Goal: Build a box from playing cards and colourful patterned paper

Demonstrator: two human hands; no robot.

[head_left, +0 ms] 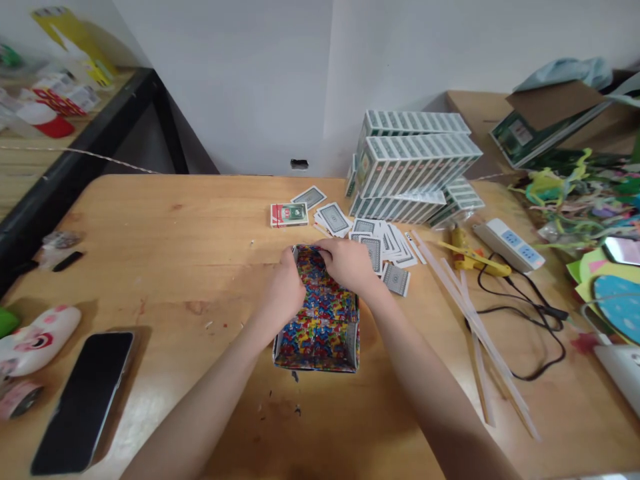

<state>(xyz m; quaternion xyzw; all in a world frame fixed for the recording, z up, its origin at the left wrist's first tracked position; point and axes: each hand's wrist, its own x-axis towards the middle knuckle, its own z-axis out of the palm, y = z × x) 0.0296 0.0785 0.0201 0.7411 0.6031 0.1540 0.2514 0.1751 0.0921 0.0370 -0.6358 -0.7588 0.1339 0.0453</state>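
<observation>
An open box [315, 333] with a multicoloured pattern rests on the table in front of me; its inside faces up. My left hand [284, 287] is closed on the box's left wall near the far corner. My right hand [350, 263] pinches the far edge, thumb on the inside, with the fingers partly hidden. Loose playing cards [395, 243] with grey backs lie scattered just beyond and to the right of my right hand. Behind the box lies a small card pack [289, 214] in red, white and green.
Stacked card cartons [420, 167] stand against the wall. On the right are clear glue sticks [480, 333], a yellow glue gun [480, 257] with its black cord, and a power strip [510, 243]. A black phone [85, 400] lies at the left, beside a white plush item [43, 340].
</observation>
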